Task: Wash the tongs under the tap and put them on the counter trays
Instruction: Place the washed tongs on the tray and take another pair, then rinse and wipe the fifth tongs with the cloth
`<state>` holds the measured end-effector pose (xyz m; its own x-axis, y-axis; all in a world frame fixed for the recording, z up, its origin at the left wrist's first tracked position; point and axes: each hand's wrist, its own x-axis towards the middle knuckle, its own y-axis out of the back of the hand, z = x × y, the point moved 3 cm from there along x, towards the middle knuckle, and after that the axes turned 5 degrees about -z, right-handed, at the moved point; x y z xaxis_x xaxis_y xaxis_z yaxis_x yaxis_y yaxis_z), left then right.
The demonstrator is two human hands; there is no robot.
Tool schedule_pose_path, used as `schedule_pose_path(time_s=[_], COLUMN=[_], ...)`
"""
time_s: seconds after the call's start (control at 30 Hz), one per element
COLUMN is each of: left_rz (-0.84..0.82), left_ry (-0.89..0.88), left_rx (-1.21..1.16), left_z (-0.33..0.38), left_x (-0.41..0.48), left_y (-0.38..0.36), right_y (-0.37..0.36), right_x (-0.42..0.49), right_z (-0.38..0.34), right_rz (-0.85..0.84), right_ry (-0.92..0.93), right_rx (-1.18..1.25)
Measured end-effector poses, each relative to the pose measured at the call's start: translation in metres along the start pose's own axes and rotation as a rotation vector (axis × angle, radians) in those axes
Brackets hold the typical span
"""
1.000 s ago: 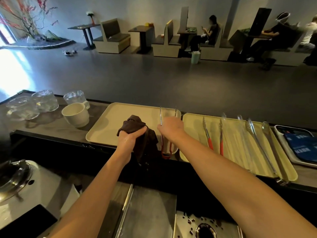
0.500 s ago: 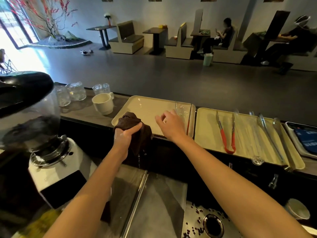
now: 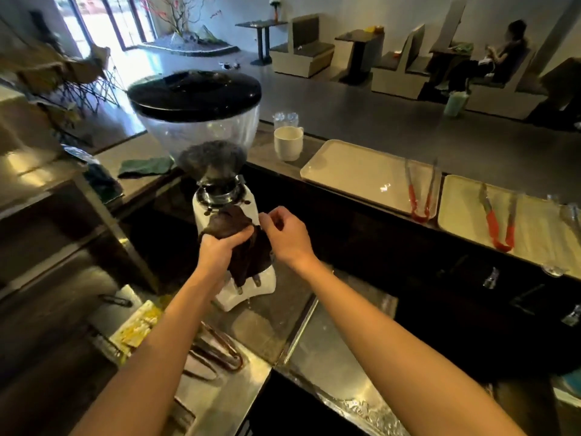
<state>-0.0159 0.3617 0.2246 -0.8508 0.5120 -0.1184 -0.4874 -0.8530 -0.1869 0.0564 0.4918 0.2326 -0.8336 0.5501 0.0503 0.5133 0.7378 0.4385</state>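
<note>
My left hand [image 3: 220, 247] grips a dark brown cloth [image 3: 239, 243] in front of the white coffee grinder. My right hand [image 3: 287, 236] is beside it, fingers curled at the cloth's right edge; whether they pinch it I cannot tell. One pair of red-handled tongs [image 3: 419, 196] lies at the right end of the left cream tray [image 3: 352, 171]. Another red-handled pair [image 3: 498, 220] lies on the right cream tray [image 3: 540, 234], with steel tongs [image 3: 570, 215] further right. More tongs [image 3: 217, 352] lie on the steel worktop below my left arm.
A coffee grinder [image 3: 204, 146] with a black lid stands just behind my hands. A white mug [image 3: 287, 143] and glasses [image 3: 284, 118] stand left of the trays. A green cloth [image 3: 146, 166] lies on the counter at left. The sink basin [image 3: 330, 357] is below my right arm.
The view has swung left and down. My right hand left the tongs on the left tray and came back to the cloth. Both hands now sit lower, in front of the grinder.
</note>
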Motion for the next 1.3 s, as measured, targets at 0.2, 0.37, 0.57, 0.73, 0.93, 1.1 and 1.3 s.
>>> schedule_pose_path(time_s=[0.2, 0.37, 0.57, 0.73, 0.93, 1.1, 1.3], left_rz=[0.112, 0.254, 0.480, 0.628, 0.755, 0.818, 0.862], left_ry=[0.025, 0.127, 0.238, 0.420, 0.486, 0.495, 0.501], left_rx=[0.025, 0.033, 0.066, 0.082, 0.057, 0.026, 0.043], left_z=[-0.031, -0.073, -0.119, -0.163, -0.176, -0.182, -0.179], left_x=[-0.038, -0.064, -0.083, -0.092, -0.092, -0.088, -0.088], left_y=[0.088, 0.150, 0.199, 0.231, 0.232, 0.233, 0.233], right_y=[-0.090, -0.159, -0.220, -0.261, -0.287, -0.297, -0.302], right_x=[-0.034, -0.052, -0.054, -0.046, -0.032, -0.027, -0.012], right_z=[0.003, 0.025, 0.057, 0.092, 0.136, 0.155, 0.155], right_rz=[-0.116, -0.263, -0.423, -0.604, -0.664, -0.665, -0.748], right_ry=[0.011, -0.028, 0.013, -0.041, 0.018, 0.082, 0.012], right_rx=[-0.008, -0.065, -0.197, -0.298, -0.473, -0.621, -0.570])
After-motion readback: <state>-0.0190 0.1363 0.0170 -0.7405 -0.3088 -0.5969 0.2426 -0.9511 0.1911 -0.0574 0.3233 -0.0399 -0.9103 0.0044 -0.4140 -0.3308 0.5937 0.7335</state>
